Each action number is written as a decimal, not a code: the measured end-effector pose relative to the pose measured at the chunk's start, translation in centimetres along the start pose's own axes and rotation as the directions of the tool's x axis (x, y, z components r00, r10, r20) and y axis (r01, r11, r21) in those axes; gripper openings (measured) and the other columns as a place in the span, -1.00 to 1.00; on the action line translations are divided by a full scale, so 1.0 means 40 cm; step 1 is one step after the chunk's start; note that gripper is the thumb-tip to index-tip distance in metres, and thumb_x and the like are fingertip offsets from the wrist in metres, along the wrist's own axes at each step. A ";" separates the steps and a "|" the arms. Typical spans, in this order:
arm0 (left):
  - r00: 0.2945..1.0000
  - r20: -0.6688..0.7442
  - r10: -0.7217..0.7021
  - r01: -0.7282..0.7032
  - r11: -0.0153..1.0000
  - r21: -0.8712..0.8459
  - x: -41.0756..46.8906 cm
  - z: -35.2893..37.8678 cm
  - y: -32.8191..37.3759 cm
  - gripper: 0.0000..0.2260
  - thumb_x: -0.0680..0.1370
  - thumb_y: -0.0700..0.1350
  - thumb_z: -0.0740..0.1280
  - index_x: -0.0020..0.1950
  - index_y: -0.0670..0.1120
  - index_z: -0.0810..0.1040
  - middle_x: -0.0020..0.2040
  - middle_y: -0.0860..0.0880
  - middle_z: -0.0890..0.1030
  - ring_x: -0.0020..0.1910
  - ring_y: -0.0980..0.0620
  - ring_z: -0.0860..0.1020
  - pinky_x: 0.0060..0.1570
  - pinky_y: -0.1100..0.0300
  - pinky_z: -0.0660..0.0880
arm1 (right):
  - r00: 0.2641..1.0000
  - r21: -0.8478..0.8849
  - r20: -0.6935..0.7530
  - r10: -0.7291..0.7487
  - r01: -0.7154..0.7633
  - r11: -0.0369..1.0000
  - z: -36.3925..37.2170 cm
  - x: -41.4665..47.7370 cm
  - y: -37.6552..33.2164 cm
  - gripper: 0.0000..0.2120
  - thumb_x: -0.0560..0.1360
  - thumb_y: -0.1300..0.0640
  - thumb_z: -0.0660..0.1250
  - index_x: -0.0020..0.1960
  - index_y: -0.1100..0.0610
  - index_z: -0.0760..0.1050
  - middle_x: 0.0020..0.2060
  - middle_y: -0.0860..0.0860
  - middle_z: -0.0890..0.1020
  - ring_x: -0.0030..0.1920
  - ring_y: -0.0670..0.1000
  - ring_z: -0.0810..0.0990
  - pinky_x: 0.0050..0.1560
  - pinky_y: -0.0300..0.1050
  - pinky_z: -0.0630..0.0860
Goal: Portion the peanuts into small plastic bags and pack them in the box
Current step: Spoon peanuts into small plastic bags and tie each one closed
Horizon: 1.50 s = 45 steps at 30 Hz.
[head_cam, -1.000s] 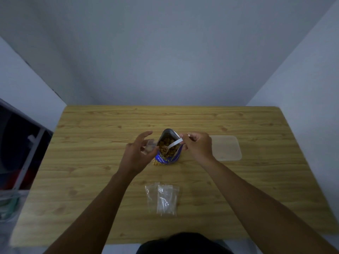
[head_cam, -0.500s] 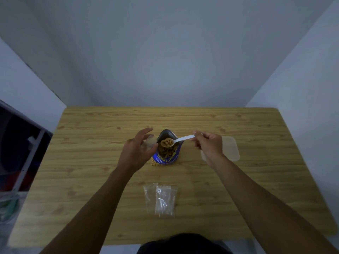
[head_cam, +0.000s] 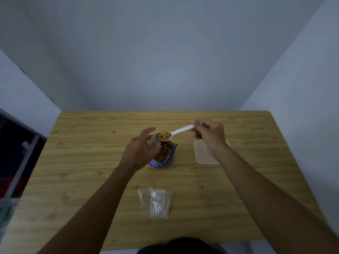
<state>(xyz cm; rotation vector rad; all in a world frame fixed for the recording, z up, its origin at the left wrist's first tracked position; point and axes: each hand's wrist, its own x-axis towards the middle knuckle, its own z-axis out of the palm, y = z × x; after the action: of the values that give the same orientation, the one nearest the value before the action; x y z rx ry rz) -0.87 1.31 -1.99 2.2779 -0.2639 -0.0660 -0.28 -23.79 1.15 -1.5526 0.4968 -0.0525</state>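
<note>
Wood-grain surface point(head_cam: 82, 162), light brown, carrying the following.

Pouch point(head_cam: 164, 160): blue with yellow lettering, standing near the middle of the surface, mouth open, peanuts point(head_cam: 165, 152) visible inside.

Spoon point(head_cam: 180, 129): white plastic, held level above the pouch mouth. Its bowl is heaped with peanuts and its handle points right.

Right hand point(head_cam: 209, 134): fingers curled, pinching the end of the spoon handle, raised above the surface.

Small bag point(head_cam: 153, 143): clear plastic, just left of the spoon bowl and beside the pouch mouth. Whether it holds any peanuts cannot be told.

Left hand point(head_cam: 140, 151): grasping the small bag, thumb raised, palm turned toward the pouch.

Box point(head_cam: 200, 155): translucent, low, with rounded corners, right of the pouch and apart from it, partly covered by the right wrist.

Spare bags point(head_cam: 156, 203): clear, flat, overlapping in a small pile at the near side of the surface, well apart from the pouch.
</note>
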 end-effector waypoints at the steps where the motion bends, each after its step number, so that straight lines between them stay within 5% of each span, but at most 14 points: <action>1: 1.000 0.009 0.001 -0.001 1.000 -0.015 0.001 0.002 0.004 -0.41 0.44 -0.01 0.49 0.41 0.14 0.35 0.19 0.02 0.66 -0.03 0.06 0.67 -0.04 -0.03 0.64 | 1.000 -0.018 0.018 -0.020 0.020 1.000 0.004 -0.001 -0.006 -0.91 0.53 0.15 0.47 -0.12 0.15 0.70 -0.29 0.13 0.74 -0.43 -0.03 0.56 -0.37 -0.17 0.51; 8: 0.999 0.027 0.021 -0.018 0.995 -0.101 0.004 0.016 0.037 -0.43 0.44 -0.08 0.51 0.40 0.07 0.40 0.11 0.17 0.67 -0.06 0.27 0.62 0.02 0.27 0.59 | 0.973 -0.171 0.166 -0.158 0.186 0.967 0.053 -0.011 -0.029 -0.88 0.52 0.12 0.49 -0.06 0.18 0.72 -0.30 0.15 0.73 -0.46 -0.01 0.56 -0.36 -0.11 0.52; 17: 0.999 0.002 -0.033 0.033 0.982 -0.187 0.005 0.033 0.021 -0.43 0.44 -0.09 0.51 0.40 0.13 0.39 0.06 -0.04 0.69 -0.15 0.16 0.67 -0.12 0.20 0.66 | 0.801 -0.296 0.505 -0.323 0.512 0.807 0.092 -0.036 -0.062 -0.96 0.48 0.10 0.51 -0.08 0.04 0.74 -0.39 0.01 0.70 -0.41 -0.06 0.62 -0.31 -0.17 0.53; 21: 0.995 -0.056 -0.082 0.067 0.968 -0.242 -0.006 0.032 0.001 -0.45 0.42 -0.05 0.53 0.35 0.19 0.43 0.00 -0.03 0.70 -0.12 0.11 0.68 -0.09 0.09 0.66 | 0.827 -0.226 0.424 -0.369 0.491 0.841 0.073 -0.021 -0.087 -0.95 0.51 0.17 0.48 -0.07 0.11 0.73 -0.35 -0.02 0.71 -0.44 -0.05 0.57 -0.36 -0.24 0.48; 26: 0.979 -0.139 -0.146 0.089 0.930 -0.356 -0.016 0.020 0.010 -0.53 0.44 -0.14 0.54 0.31 -0.02 0.51 -0.11 0.07 0.70 -0.24 0.26 0.64 -0.26 0.44 0.51 | 0.917 -0.185 0.088 -0.389 0.399 0.898 0.024 0.010 -0.064 -0.82 0.55 0.04 0.45 -0.12 0.14 0.71 -0.39 0.14 0.68 -0.47 0.01 0.55 -0.35 -0.07 0.51; 28: 0.968 -0.163 -0.189 0.115 0.917 -0.383 -0.022 0.016 0.003 -0.53 0.40 -0.06 0.57 0.27 0.00 0.52 -0.12 0.06 0.71 -0.21 0.21 0.66 -0.26 0.41 0.51 | 0.927 -0.277 0.035 -0.372 0.367 0.888 0.019 0.004 -0.021 -0.78 0.55 0.01 0.43 -0.16 0.12 0.70 -0.43 0.14 0.66 -0.49 -0.02 0.55 -0.37 -0.09 0.50; 33: 0.934 -0.187 -0.304 0.179 0.851 -0.493 -0.041 0.022 -0.004 -0.56 0.30 -0.11 0.62 0.10 -0.06 0.56 -0.22 0.01 0.73 -0.24 0.09 0.69 -0.25 0.27 0.56 | 0.961 -0.444 0.164 -0.223 0.274 0.853 0.045 -0.038 0.097 -0.84 0.53 -0.01 0.45 -0.07 0.07 0.72 -0.37 -0.07 0.68 -0.39 -0.04 0.61 -0.25 -0.01 0.61; 36: 0.935 -0.181 -0.304 0.169 0.834 -0.526 -0.057 0.028 0.015 -0.58 0.30 -0.18 0.62 0.07 -0.13 0.53 -0.27 -0.01 0.72 -0.30 0.11 0.68 -0.34 0.29 0.54 | 0.978 -0.448 0.145 -0.153 0.203 0.871 0.056 -0.064 0.121 -0.68 0.49 0.03 0.49 0.21 0.08 0.62 -0.06 -0.08 0.68 -0.14 -0.12 0.64 -0.03 -0.14 0.55; 39: 0.940 -0.180 -0.291 0.167 0.850 -0.499 -0.068 0.035 0.036 -0.52 0.26 -0.13 0.64 0.06 -0.14 0.50 -0.30 -0.08 0.68 -0.35 0.10 0.61 -0.38 0.25 0.53 | 0.953 -0.492 0.079 -0.293 0.293 0.820 0.047 -0.107 0.137 -0.48 0.44 0.12 0.48 0.37 0.05 0.47 0.20 -0.07 0.48 0.12 -0.08 0.52 0.14 -0.20 0.47; 42: 0.941 -0.167 -0.293 0.158 0.820 -0.550 -0.074 0.051 0.064 -0.47 0.22 -0.20 0.66 0.05 -0.20 0.47 -0.22 -0.08 0.66 -0.35 0.20 0.60 -0.39 0.34 0.52 | 0.936 -0.424 0.156 -0.316 0.352 0.834 0.031 -0.153 0.156 -0.52 0.35 0.17 0.53 0.25 -0.02 0.54 0.14 -0.09 0.51 0.07 -0.12 0.53 0.07 -0.24 0.46; 45: 0.948 -0.162 -0.274 0.140 0.817 -0.560 -0.074 0.079 0.085 -0.46 0.18 -0.21 0.67 0.02 -0.16 0.47 -0.18 -0.06 0.65 -0.28 0.14 0.63 -0.33 0.30 0.55 | 0.920 -0.346 0.384 -0.082 0.226 0.911 0.021 -0.196 0.167 -0.71 0.35 0.06 0.61 0.02 -0.13 0.63 -0.08 -0.16 0.66 -0.10 -0.19 0.60 -0.09 -0.29 0.51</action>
<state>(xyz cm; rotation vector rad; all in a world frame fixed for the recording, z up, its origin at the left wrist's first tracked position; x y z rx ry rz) -4.77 -2.58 -1.66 1.7112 0.1269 0.0175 -8.89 -20.07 -3.19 -1.9347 0.0846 0.2195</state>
